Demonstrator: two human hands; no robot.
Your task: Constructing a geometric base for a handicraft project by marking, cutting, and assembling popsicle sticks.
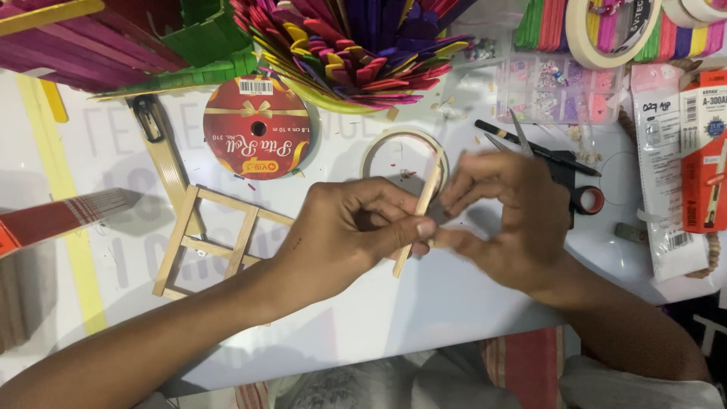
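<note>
**Two hands hold one craft stick over a white table**

At the far left a long red strip point(60, 218) lies slanted on the white table point(424, 303). Next to it lies a wooden frame point(216, 241) made of plain sticks stuck together like a little ladder. Above the frame sits a round red ribbon spool point(257, 127), flat on the table.

At the top, a bowl full of coloured sticks point(356, 45) spreads out like a flower, pink, purple and yellow.

In the middle, the left hand point(348, 227) is curled around a plain wooden stick point(424, 203). Its thumb and fingers pinch the stick near the low end. The stick stands tilted, with its top end over a roll of pale tape point(379, 151) that lies on the table behind the hands.

The right hand point(507, 220) is just beside the left hand. Its fingertips touch the same stick, with the fingers bent in a loose pinch.

Behind the right hand lie scissors point(560, 163) with black handles. Above them is a clear box of small beads point(556, 87). At the far right lie a white packet point(663, 182) and an orange packet point(704, 151).
</note>
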